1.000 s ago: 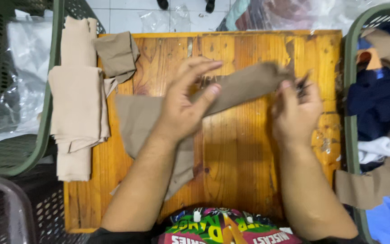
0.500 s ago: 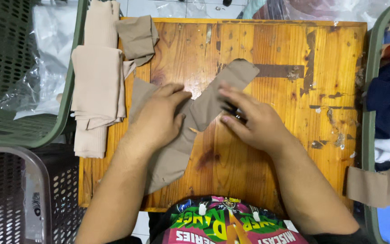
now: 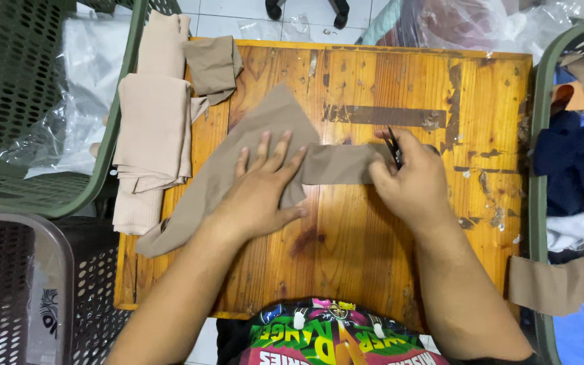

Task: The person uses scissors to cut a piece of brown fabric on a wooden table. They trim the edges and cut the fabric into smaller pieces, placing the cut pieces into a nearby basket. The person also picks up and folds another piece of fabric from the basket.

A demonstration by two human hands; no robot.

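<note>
Folded beige pile (image 3: 153,128) at upper left, half over the table (image 3: 488,108) edge, just beside my cloth. Green basket (image 3: 42,108) further left, dark basket (image 3: 28,297) below it; clothes basket (image 3: 542,169) hugs the right edge. Brown cloth (image 3: 258,145) lies mid-table, running to lower left. My left hand (image 3: 261,192) is spread flat on it. My right hand (image 3: 410,179) pinches its right end, small black snips (image 3: 393,147) between fingers. Bare wood at upper right and bottom centre.
</note>
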